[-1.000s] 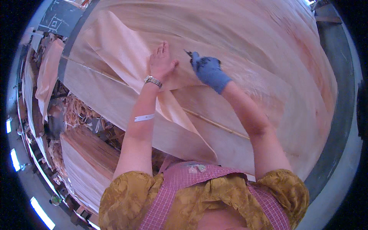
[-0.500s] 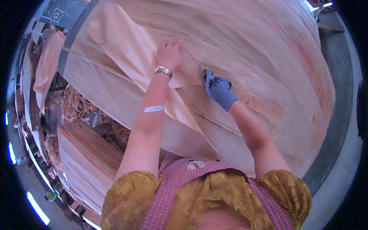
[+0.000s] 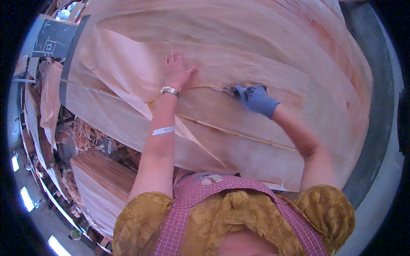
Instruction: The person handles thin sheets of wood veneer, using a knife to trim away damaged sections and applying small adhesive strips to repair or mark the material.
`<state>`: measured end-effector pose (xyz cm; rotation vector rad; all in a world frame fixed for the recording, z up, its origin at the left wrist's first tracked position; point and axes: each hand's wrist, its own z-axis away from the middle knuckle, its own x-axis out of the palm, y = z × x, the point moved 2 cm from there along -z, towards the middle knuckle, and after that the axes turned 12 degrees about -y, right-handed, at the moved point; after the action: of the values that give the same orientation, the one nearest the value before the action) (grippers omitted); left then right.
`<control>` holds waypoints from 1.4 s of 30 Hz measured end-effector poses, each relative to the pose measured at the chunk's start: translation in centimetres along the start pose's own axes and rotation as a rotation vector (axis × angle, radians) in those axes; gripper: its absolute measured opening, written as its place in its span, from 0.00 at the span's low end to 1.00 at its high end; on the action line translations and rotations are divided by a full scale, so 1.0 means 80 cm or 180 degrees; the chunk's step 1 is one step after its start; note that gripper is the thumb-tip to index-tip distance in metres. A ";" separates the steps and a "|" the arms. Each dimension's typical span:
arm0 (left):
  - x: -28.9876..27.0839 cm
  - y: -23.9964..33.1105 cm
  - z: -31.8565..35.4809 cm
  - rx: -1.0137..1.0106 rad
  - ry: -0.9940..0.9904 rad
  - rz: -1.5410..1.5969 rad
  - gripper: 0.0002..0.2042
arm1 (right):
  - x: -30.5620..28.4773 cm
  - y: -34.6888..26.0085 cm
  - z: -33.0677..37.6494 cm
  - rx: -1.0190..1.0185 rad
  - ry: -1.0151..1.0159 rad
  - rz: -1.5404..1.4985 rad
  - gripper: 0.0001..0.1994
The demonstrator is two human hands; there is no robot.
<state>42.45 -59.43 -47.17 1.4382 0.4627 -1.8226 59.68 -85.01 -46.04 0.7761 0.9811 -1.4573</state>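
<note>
My bare left hand (image 3: 176,73), with a metal watch at the wrist, lies flat with fingers spread on a thin, pale wood veneer sheet (image 3: 256,64). In a blue glove with dark patches, my right hand (image 3: 257,100) closes round a small knife (image 3: 229,90); only its narrow dark tip shows, against the veneer's edge, and the handle is hidden. From my left hand toward that tip runs a cut edge. A loose veneer flap (image 3: 128,57) folds up left of my left hand. Below both hands, a thin straight strip (image 3: 239,134) crosses the sheets.
Further veneer layers (image 3: 333,85) spread over the wide work surface, bordered by a dark grey edge (image 3: 373,111) on the right. At lower left stands a stack of veneer sheets (image 3: 102,170), with a heap of shredded wood scraps (image 3: 87,134) behind it.
My right hand with the knife has moved right and slightly nearer to me. The left hand has shifted left, its fingers more spread. The veneer flap now lies further left, showing more strip.
</note>
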 end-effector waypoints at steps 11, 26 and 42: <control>0.004 -0.011 0.002 -0.0131 0.0046 0.0055 0.45 | 0.004 0.232 0.222 0.0336 0.0045 -0.0043 0.08; -0.031 0.025 0.025 -0.0258 0.0401 0.0682 0.41 | -0.154 -0.021 -0.293 -0.0548 0.0402 -0.0005 0.09; -0.009 0.018 -0.010 -0.0362 -0.0460 0.0212 0.45 | -0.033 0.153 0.056 0.1090 0.0039 -0.0405 0.11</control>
<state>44.12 -59.53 -46.49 1.2221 0.4331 -1.8026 72.44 -87.81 -43.49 0.9833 0.8108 -1.7603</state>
